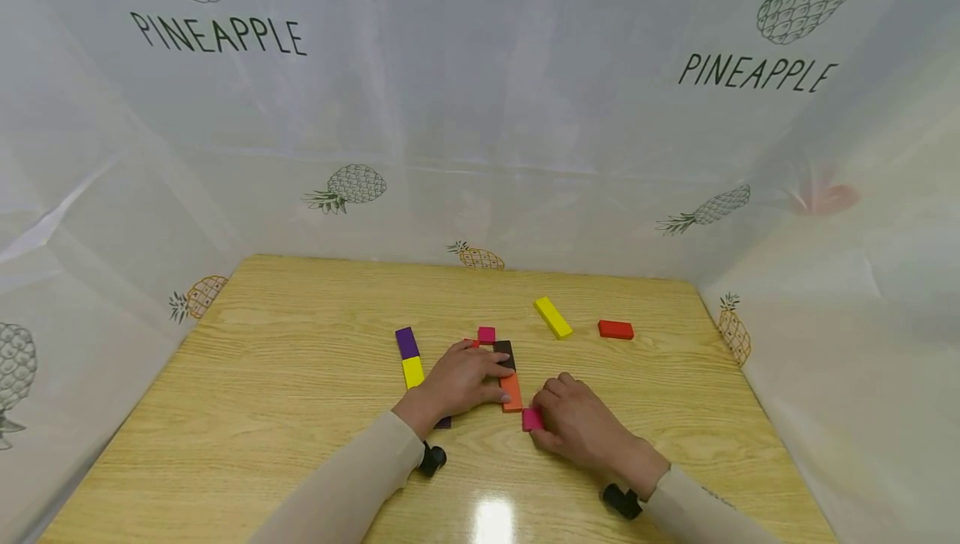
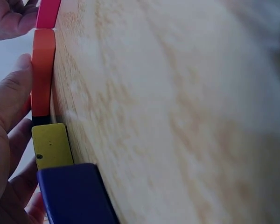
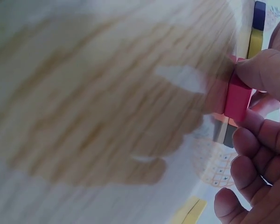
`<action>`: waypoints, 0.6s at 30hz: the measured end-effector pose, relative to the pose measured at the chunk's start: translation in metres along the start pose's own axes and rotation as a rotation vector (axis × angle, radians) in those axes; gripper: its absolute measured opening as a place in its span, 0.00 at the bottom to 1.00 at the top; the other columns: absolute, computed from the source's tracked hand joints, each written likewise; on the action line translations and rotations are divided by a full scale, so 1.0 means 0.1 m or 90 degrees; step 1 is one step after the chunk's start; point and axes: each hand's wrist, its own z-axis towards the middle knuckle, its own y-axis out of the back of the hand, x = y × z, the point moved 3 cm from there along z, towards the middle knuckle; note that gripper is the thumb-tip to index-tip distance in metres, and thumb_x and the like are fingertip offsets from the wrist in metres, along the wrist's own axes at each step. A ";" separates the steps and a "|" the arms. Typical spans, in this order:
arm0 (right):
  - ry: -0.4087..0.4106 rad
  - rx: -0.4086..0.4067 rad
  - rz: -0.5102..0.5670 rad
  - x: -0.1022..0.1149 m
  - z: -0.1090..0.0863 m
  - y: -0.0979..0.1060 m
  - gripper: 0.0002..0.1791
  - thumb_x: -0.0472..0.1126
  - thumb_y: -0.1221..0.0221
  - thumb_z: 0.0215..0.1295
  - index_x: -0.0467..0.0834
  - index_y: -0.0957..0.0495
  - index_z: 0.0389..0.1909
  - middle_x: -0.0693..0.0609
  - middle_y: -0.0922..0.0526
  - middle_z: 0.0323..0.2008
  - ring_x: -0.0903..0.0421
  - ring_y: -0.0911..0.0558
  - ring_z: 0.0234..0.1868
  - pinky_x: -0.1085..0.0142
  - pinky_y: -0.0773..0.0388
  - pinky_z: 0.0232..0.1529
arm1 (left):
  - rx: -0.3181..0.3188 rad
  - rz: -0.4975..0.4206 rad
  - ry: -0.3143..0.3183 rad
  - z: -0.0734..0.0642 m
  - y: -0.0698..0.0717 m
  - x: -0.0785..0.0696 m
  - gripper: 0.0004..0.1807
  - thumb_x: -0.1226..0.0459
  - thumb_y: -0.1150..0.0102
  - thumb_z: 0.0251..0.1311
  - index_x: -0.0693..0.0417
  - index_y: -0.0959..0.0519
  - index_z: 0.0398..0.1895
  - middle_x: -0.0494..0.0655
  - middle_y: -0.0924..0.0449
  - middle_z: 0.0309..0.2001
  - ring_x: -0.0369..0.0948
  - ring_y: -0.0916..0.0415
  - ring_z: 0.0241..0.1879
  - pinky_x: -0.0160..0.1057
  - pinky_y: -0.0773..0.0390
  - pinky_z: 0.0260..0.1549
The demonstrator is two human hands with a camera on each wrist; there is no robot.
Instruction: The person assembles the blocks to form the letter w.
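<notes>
A black block [image 1: 505,352] and an orange block [image 1: 511,392] lie end to end on the table. My left hand [image 1: 461,381] rests beside them, its fingers reaching over the black block and its thumb touching the orange block [image 2: 43,74]. My right hand [image 1: 581,423] pinches a pink block [image 1: 532,420] between thumb and fingers, close to the orange block's near end. The right wrist view shows the pinched pink block [image 3: 239,95] low against the wood. Another pink block [image 1: 487,335] lies beyond the black one, with a red block [image 1: 471,343] partly hidden by my left hand.
Left of my left hand, a purple block [image 1: 407,343], a yellow block [image 1: 412,372] and a dark block [image 1: 444,423] form a row, partly covered by the hand. Farther back lie a yellow block [image 1: 553,317] and a red block [image 1: 616,330]. A pineapple-printed curtain [image 1: 480,111] surrounds the wooden table [image 1: 300,311].
</notes>
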 end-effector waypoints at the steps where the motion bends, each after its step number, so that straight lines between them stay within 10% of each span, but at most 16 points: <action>1: -0.003 0.003 0.002 0.00 0.00 0.00 0.13 0.52 0.29 0.65 0.47 0.16 0.40 0.58 0.20 0.37 0.60 0.28 0.39 0.63 0.23 0.45 | 0.000 0.000 -0.001 0.00 0.00 0.00 0.27 0.40 0.36 0.68 0.36 0.16 0.67 0.36 0.24 0.73 0.42 0.30 0.75 0.55 0.44 0.79; 18: -0.021 0.025 0.013 -0.03 0.00 -0.04 0.15 0.54 0.29 0.65 0.48 0.16 0.42 0.58 0.19 0.39 0.59 0.27 0.42 0.63 0.22 0.48 | 0.003 0.000 0.002 0.00 -0.01 0.01 0.27 0.40 0.36 0.68 0.35 0.17 0.67 0.36 0.24 0.72 0.42 0.30 0.75 0.55 0.43 0.79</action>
